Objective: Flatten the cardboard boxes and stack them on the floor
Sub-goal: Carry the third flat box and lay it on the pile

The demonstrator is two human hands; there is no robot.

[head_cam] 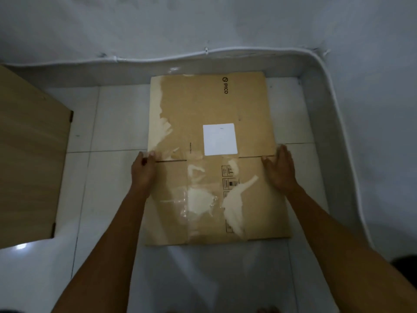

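Head view looks straight down on a flattened brown cardboard box (209, 109), lying flat on the white tiled floor (112, 123) with its far edge right up by the foot of the pale wall (203, 23). Both arms reach in from below, one to each side of the box. The left hand (143, 168) is at the left edge, about halfway along, thumb on top and fingers curled over the side, pinching the cardboard there. The right hand (281, 170) sits at the opposite edge, fingers straight and together, palm resting flat against the cardboard, grasping nothing.

On the box face there's a white square label (220, 138) near the middle, a black PICO logo (225, 85) toward the far right corner, and pale torn patches down the left side and across the near flaps, with some clear tape shining over them.

Off to the left, a light wooden panel (29, 154) stands apart from the box. A white cable (225, 50) runs along the base of the wall and bends down the right side.
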